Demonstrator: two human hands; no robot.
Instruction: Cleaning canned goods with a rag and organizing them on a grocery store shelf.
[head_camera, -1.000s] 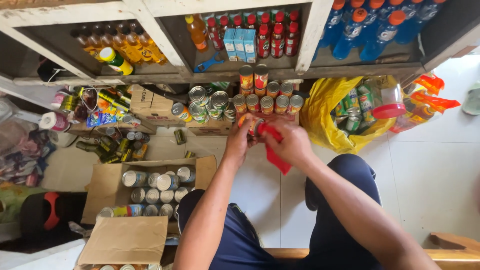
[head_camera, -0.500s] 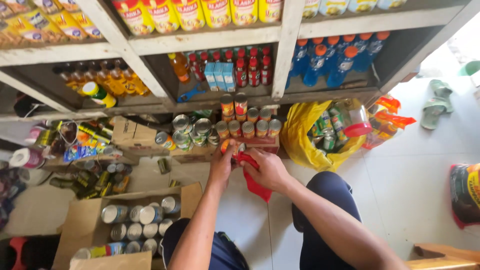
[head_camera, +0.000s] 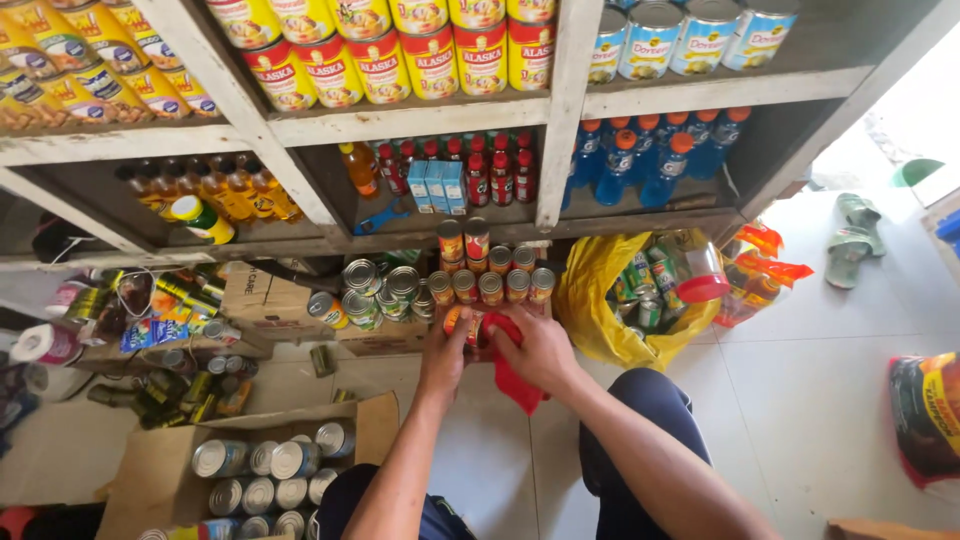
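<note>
My left hand (head_camera: 445, 352) grips a small orange-labelled can (head_camera: 462, 321) held out in front of me. Over the same can, my right hand (head_camera: 540, 350) presses a red cloth (head_camera: 512, 378), whose loose end hangs down below the hand. Just beyond the hands, a row of similar small cans (head_camera: 490, 285) stands on the floor under the lowest shelf, with two more stacked on top. A cardboard box (head_camera: 160, 470) of silver-topped cans (head_camera: 265, 470) lies open at my lower left, beside my knee.
Wooden shelves (head_camera: 420, 120) hold red and yellow cans, blue cans, bottles of sauce and blue drink bottles. A yellow plastic bag (head_camera: 600, 300) of cans sits to the right. Loose cans and packets litter the floor at left. Sandals (head_camera: 850, 240) lie at far right.
The view has tilted upward, so more shelves show. My hands stay together on the can and red cloth, at about the same spot before the row of cans.
</note>
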